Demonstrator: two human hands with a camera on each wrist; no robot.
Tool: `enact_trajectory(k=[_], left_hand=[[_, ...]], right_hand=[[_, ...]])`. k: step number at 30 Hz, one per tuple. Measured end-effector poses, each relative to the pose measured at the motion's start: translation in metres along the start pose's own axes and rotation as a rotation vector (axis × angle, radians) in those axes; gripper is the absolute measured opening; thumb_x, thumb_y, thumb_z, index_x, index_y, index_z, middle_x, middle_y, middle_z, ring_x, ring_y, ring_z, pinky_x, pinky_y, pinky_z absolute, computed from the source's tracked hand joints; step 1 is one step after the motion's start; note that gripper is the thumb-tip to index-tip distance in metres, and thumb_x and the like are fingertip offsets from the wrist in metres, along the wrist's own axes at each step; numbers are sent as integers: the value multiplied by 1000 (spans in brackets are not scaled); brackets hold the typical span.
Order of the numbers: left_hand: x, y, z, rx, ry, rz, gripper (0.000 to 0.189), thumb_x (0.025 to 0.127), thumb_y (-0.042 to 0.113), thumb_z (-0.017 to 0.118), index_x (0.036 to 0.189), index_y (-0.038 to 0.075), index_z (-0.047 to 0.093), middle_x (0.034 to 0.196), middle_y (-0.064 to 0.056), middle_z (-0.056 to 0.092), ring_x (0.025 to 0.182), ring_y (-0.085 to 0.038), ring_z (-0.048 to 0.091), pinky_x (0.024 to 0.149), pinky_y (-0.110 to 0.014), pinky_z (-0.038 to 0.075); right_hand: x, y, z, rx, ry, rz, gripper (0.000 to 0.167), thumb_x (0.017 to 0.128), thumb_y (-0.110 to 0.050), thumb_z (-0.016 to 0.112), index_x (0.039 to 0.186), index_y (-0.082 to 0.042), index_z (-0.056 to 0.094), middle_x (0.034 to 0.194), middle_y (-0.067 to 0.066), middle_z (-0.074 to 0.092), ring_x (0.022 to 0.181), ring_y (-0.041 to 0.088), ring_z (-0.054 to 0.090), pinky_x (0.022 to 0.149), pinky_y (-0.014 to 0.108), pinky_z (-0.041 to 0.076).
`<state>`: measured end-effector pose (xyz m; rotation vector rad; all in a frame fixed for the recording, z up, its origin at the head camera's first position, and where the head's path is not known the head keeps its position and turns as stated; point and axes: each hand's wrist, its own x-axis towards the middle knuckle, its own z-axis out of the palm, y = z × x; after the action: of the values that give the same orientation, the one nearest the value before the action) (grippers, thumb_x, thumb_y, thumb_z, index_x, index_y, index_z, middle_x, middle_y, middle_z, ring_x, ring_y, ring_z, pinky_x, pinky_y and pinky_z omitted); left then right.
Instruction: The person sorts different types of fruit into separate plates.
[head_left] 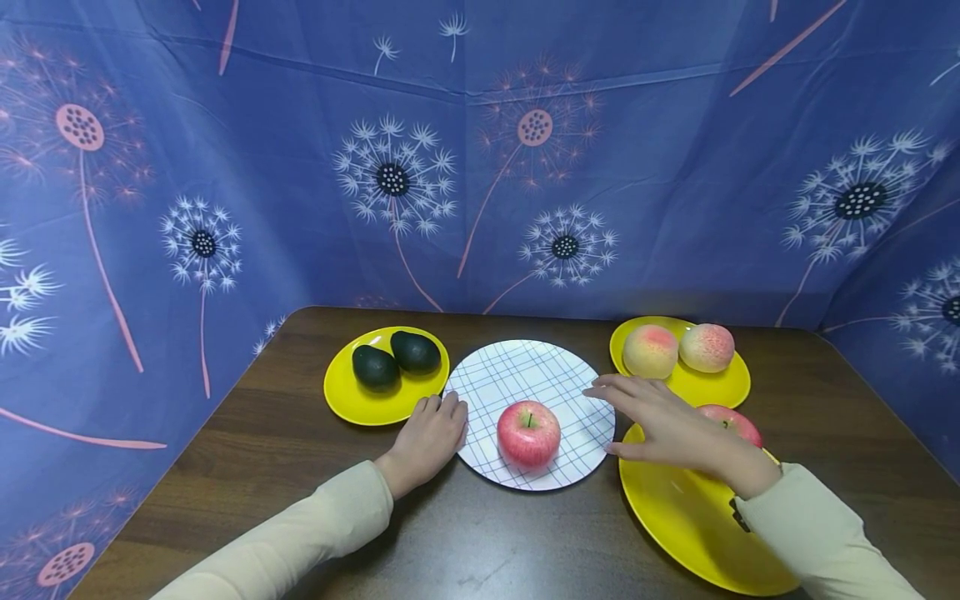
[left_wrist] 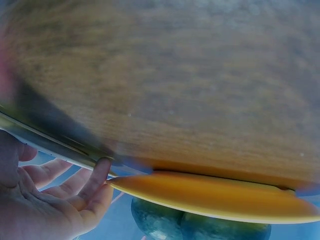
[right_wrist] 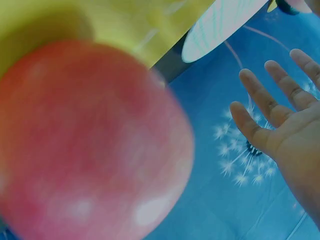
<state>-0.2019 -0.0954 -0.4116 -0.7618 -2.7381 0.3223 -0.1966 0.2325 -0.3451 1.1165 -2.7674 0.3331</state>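
Observation:
A red apple (head_left: 528,435) sits on a white plate with blue grid lines (head_left: 480,375) in the middle of the table. My left hand (head_left: 427,437) rests at this plate's left rim, its fingers loosely bent and touching the edge. In the left wrist view the fingers (left_wrist: 95,180) overlap the rim. On the other side, my right hand (head_left: 660,421) hovers by the plate's right rim, fingers spread and holding nothing. Under the right forearm lies a large yellow plate (head_left: 667,517). A second red apple (head_left: 731,423), close up in the right wrist view, is at its far edge, partly hidden.
At the back left, a yellow plate (head_left: 348,408) bears two dark green avocados (head_left: 375,368). A yellow plate (head_left: 723,390) with two peaches (head_left: 650,352) stands at the back right. Behind the wooden table (head_left: 247,450) hangs a blue dandelion-print cloth (head_left: 465,167).

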Motion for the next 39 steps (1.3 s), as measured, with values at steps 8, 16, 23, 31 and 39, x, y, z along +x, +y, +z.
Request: enact_trajectory(k=[8, 16, 23, 31, 39], left_hand=[[0, 0, -1, 1, -10, -3, 31, 92, 33, 49, 109, 8, 56, 95, -6, 55, 81, -20, 50, 79, -32, 45], [0, 0, -1, 8, 8, 4, 29, 91, 33, 51, 106, 8, 56, 94, -6, 55, 80, -20, 50, 78, -32, 46], [0, 0, -1, 13, 5, 3, 29, 91, 32, 50, 106, 8, 56, 93, -5, 55, 80, -20, 50, 77, -32, 45], [0, 0, 1, 12, 26, 4, 28, 91, 32, 50, 104, 8, 56, 92, -6, 54, 78, -21, 50, 75, -32, 45], [-1, 1, 1, 21, 47, 5, 28, 91, 32, 50, 103, 7, 56, 91, -6, 54, 79, -21, 51, 74, -33, 44]], right_hand=[[17, -15, 8, -2, -50, -37, 66, 73, -37, 73, 130, -17, 47, 130, 6, 49, 117, 28, 47, 97, 51, 37], [31, -25, 14, 2, -30, -98, 69, 72, -39, 73, 131, -16, 46, 129, 4, 50, 117, 24, 47, 96, 48, 36], [39, -33, 14, 54, -64, -109, 69, 70, -37, 75, 131, -19, 46, 131, 3, 48, 120, 25, 44, 98, 51, 35], [46, -39, 17, 69, -86, -125, 70, 71, -39, 74, 132, -20, 45, 133, 2, 46, 120, 24, 44, 99, 51, 34], [53, -49, 20, 81, -103, -117, 71, 69, -43, 75, 130, -20, 46, 133, 2, 46, 118, 25, 46, 100, 53, 32]])
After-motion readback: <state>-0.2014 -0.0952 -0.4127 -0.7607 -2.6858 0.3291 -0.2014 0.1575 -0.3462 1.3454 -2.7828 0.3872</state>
